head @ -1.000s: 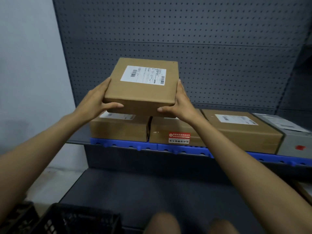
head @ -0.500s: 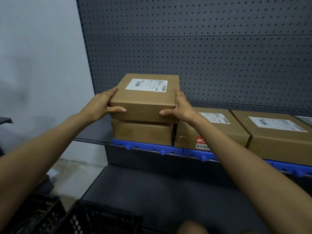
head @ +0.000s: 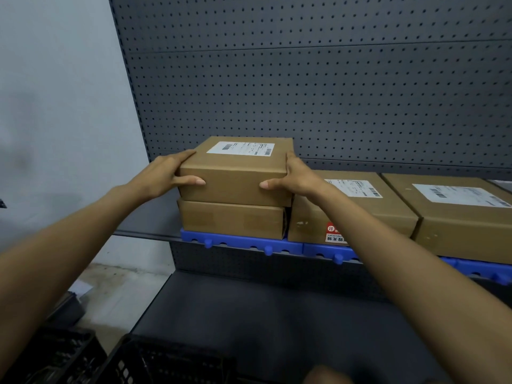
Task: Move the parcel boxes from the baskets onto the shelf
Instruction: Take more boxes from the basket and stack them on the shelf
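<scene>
The grey pegboard shelf [head: 144,234] already carries a row of brown parcels on its blue strip [head: 241,241] — two large boxes [head: 357,214] to the right. At the left end, the labelled parcel box [head: 235,173] sits stacked on a flatter box [head: 231,218]. The left hand [head: 163,177] and right hand [head: 296,177] clasp its sides, thumbs on the front. Placement looks nearly done; the black baskets [head: 155,361] below may hold more — contents unreadable.

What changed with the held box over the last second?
The top box came down from mid-air onto the lower box at the left end of the shelf. The left hand and right hand still hold its sides. The neighbouring boxes stayed put.
</scene>
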